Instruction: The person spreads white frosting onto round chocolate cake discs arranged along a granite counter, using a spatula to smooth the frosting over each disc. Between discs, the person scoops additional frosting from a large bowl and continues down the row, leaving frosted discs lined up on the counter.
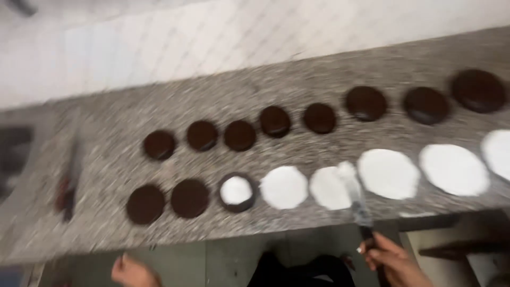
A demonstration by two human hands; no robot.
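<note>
Two rows of round dark chocolate cake discs lie on a speckled granite counter (106, 122). In the near row, several discs are covered in white cream (389, 173), one disc (237, 192) has a white dab in its middle, and two (189, 198) are bare brown. The far row (274, 121) is all bare. My right hand (394, 262) is below the counter edge, shut on the dark handle of a palette knife (355, 194) whose creamy blade rests at a white disc (329, 188). My left hand (133, 272) hangs low at the frame's bottom, holding nothing I can make out.
A knife with a dark reddish handle (68, 186) lies at the counter's left. A white tiled wall (212, 42) runs behind. A dark recess (13, 154) sits at the far left. Below the front edge is the floor and my dark clothing (303, 271).
</note>
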